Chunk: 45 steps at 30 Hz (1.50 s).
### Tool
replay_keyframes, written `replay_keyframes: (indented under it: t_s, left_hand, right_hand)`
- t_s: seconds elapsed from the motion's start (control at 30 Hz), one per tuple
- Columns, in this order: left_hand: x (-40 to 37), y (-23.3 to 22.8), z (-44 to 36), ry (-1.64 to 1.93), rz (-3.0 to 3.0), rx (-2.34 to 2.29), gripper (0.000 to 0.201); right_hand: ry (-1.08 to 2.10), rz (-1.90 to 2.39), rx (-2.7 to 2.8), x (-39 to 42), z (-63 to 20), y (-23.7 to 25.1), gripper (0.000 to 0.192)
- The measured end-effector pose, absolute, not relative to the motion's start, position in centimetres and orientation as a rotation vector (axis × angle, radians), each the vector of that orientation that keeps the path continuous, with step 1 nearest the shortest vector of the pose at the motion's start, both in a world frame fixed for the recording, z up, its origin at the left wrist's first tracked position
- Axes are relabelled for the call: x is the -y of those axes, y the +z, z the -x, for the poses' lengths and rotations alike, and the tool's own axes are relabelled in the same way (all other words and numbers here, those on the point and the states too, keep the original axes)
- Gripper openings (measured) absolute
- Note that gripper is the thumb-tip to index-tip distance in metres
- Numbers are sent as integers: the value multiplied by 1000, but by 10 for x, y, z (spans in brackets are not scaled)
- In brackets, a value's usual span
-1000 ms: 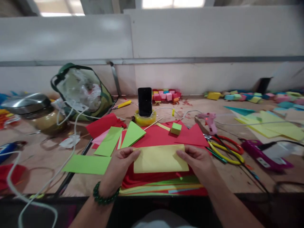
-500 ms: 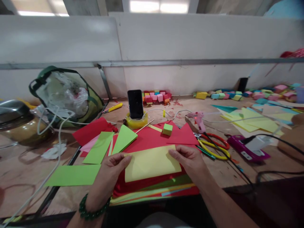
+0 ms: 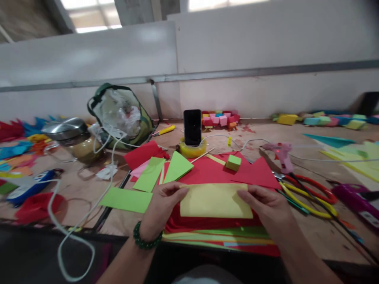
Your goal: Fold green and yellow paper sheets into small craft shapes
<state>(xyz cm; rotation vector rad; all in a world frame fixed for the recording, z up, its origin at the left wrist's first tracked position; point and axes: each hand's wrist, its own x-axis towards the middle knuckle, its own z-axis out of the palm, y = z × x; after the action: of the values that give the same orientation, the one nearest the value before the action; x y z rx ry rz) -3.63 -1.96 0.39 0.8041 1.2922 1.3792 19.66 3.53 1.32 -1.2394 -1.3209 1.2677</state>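
A strip of pale yellow paper is stretched level between my two hands. My left hand pinches its left end, thumb on top; a green bead bracelet circles that wrist. The right end is pinched by my right hand in the same way. Under the strip lies a stack of coloured paper, with red sheets spread behind it. On the red sheets sits a small green paper cube. Green paper pieces lie to the left.
A phone stands in a yellow tape roll. To the right are a pink glue gun, scissors and a purple power strip. A jar, a bag and a white cable are at left.
The view has swung left, bringing more of the table's left side into sight. Both hands still hold the yellow paper, which now lies more level.
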Motion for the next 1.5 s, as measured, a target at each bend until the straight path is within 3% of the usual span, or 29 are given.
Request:
replay_keyframes:
  t_s: [0.17, 0.67, 1.2, 1.5]
  left_hand:
    - [17, 4, 36, 1469, -710, -1269, 28]
    - [20, 4, 38, 1408, -802, -1338, 28]
    - [18, 18, 41, 972, -1539, -1682, 24]
    - [4, 12, 36, 586, -1817, -1968, 13]
  right_hand:
    - [1214, 1291, 1394, -42, -202, 8, 35]
    - [1256, 1227, 1295, -35, -193, 13, 29]
    - [1111, 1324, 1766, -51, -206, 18, 35]
    - [811, 1506, 2133, -63, -201, 7, 33]
